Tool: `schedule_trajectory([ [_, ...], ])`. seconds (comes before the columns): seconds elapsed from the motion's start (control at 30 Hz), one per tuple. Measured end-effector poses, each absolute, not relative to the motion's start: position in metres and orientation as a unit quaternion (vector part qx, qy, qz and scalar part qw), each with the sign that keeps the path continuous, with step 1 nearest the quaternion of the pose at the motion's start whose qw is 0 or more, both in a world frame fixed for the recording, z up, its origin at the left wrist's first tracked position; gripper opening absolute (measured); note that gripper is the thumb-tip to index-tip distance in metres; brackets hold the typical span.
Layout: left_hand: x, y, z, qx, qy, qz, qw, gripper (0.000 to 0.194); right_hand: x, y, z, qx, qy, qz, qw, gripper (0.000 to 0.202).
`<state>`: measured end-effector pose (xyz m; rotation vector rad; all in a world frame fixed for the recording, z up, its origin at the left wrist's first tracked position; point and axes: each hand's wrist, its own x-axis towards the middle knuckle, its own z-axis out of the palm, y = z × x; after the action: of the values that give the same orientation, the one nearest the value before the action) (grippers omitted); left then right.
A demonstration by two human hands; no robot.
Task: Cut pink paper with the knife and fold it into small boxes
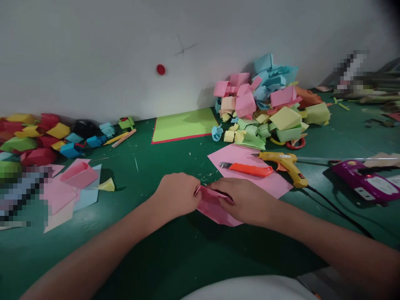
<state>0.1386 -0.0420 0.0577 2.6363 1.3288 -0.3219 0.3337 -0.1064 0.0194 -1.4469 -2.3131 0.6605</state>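
Between my two hands is a folded piece of pink paper [218,210], held a little above the green table. My left hand [179,193] is closed on its left end, fingers curled out of sight. My right hand [246,202] pinches its upper right edge, where a fold gapes slightly. Just beyond my right hand lies a flat pink sheet [275,188], with an orange utility knife [250,169] resting on it, blade end to the left. A yellow hot glue gun [284,164] lies at that sheet's right corner.
Behind stands a heap of folded paper pieces [246,104], with red-handled scissors [295,143] at its front. A green sheet [186,125] lies by the wall. Colourful paper shapes [40,141] and loose pink paper [59,193] are at left. A purple power strip [362,181] sits right, near the glue gun's cord.
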Motion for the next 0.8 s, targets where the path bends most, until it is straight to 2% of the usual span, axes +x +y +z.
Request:
schedule_trajectory([
  [0.33, 0.141, -0.040, 0.049, 0.872, 0.460, -0.130, 0.107, 0.026, 0.332, -0.107, 0.020, -0.488, -0.827, 0.218, 0.176, 0.035],
  [0.63, 0.134, -0.035, 0.058, 0.861, 0.484, -0.100, 0.117, 0.025, 0.334, -0.105, 0.020, -0.499, -0.814, 0.232, 0.185, 0.037],
  [0.8, 0.121, -0.033, 0.079, 0.880, 0.417, -0.107, 0.200, 0.034, 0.337, -0.104, 0.021, -0.511, -0.808, 0.232, 0.178, 0.039],
])
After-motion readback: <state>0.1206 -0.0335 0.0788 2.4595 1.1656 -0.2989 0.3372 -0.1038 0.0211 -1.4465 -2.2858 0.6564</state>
